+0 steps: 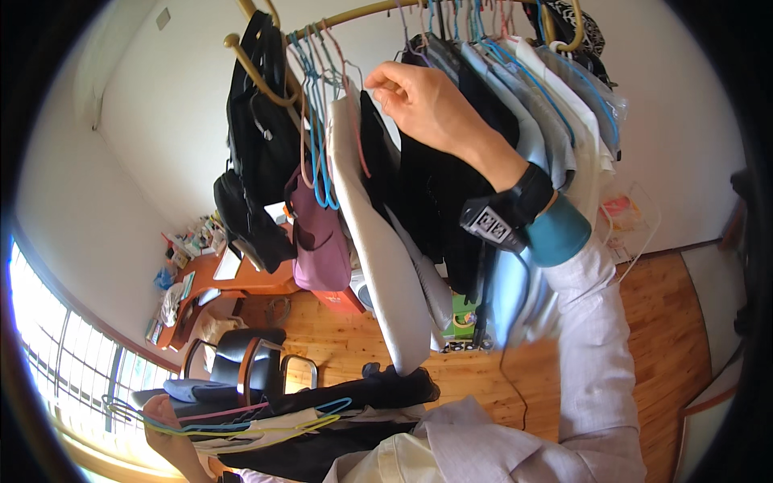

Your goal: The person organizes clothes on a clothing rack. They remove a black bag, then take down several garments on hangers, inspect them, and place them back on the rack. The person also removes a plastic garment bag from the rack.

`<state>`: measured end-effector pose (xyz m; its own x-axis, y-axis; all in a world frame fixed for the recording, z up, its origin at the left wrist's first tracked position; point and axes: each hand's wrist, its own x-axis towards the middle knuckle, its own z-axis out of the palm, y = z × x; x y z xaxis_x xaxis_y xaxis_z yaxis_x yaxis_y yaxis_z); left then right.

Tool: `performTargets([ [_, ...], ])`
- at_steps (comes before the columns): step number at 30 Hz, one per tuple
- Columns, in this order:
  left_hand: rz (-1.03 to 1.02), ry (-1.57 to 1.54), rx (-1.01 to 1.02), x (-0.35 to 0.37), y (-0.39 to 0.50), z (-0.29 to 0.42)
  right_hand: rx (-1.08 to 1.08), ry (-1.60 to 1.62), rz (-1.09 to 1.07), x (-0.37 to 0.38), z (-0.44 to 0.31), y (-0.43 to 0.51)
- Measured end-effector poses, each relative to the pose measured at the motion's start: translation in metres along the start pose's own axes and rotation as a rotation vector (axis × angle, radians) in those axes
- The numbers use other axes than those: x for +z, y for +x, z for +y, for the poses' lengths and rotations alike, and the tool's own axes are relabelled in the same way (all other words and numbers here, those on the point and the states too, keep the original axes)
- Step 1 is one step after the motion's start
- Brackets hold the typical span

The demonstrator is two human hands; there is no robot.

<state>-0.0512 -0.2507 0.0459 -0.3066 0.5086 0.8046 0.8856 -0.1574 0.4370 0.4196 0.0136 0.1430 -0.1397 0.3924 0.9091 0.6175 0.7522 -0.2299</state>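
Note:
My left hand [162, 424], at the lower left, grips the hook ends of several clothes hangers. Among these are a yellow-green hanger [284, 430] and a blue hanger [326, 408], with dark and pale garments lying along them. Higher up, my right hand [423, 102] is raised at the clothes rail [356, 13], its fingers curled. Its fingertips are beside the hanger hook above a narrow black garment [375, 142]; whether they touch the hook I cannot tell. Left of that garment hangs a white knit garment [374, 241]. A large black garment [444, 187] hangs behind my right wrist.
Bare blue hangers [317, 139], a black backpack [256, 121] and a mauve bag [320, 241] hang at the rail's left end. Shirts [531, 133] fill its right side. Behind are a desk [241, 271] and a black armchair [241, 356]. A cable [504, 368] trails from my right wrist device.

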Motion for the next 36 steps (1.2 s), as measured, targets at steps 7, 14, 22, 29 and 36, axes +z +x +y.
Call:
performTargets([
  [7,0.014,0.101,-0.013,-0.015,-0.025,-0.014,-0.057,-0.468,0.094,-0.026,0.025,0.017],
  [14,0.008,0.043,-0.069,-0.013,-0.029,-0.033,-0.058,-0.495,-0.128,-0.042,0.037,-0.002],
  [22,-0.009,0.058,0.012,-0.003,-0.023,-0.029,0.164,0.036,-0.223,0.024,0.008,0.002],
  [29,-0.058,0.023,-0.136,-0.017,-0.034,-0.031,0.498,0.212,-0.381,0.06,0.014,0.004],
  [36,-0.035,0.0,-0.075,-0.016,-0.037,-0.042,0.619,0.477,-0.417,0.063,0.028,-0.002],
])
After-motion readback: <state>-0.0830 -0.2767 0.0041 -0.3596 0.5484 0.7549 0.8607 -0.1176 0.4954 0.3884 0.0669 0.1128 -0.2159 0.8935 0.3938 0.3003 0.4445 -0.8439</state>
